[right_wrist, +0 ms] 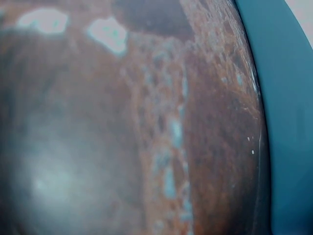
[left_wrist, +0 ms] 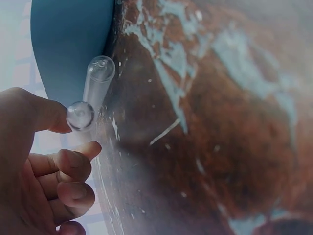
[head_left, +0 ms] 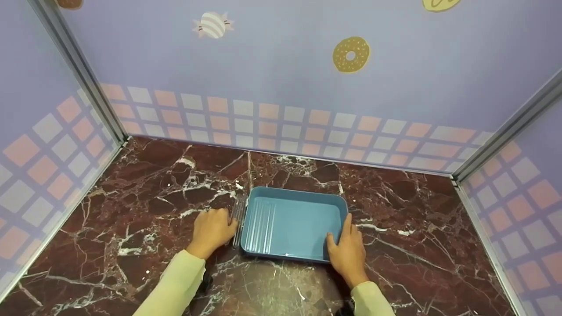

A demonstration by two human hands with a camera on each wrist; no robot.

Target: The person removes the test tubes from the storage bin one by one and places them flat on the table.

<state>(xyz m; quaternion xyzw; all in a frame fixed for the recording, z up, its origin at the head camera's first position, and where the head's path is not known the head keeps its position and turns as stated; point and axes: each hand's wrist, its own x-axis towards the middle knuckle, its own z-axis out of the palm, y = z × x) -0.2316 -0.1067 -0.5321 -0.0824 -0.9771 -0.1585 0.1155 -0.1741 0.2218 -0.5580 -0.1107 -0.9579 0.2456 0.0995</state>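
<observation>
A blue rectangular tray (head_left: pixel 303 224) sits on the marble-patterned surface, with clear ridge-like shapes (head_left: pixel 263 226) along its inner left side. My right hand (head_left: pixel 349 250) grips its right rim, thumb inside the wall and fingers outside. In the right wrist view only the tray's wall (right_wrist: pixel 288 122) shows; the hand is out of frame. Just left of the tray lie clear tubes (head_left: pixel 239 221). My left hand (head_left: pixel 213 230) is beside them, fingers curled. In the left wrist view its thumb and forefinger pinch one clear tube (left_wrist: pixel 80 116), and a second tube (left_wrist: pixel 100 73) lies alongside, close to the tray.
The dark red marbled surface (head_left: pixel 153 210) has white veins. A lilac back wall (head_left: pixel 281 79) with pink and white squares and printed sweets closes the far side. Side panels with metal corner posts (head_left: pixel 491 136) stand at left and right.
</observation>
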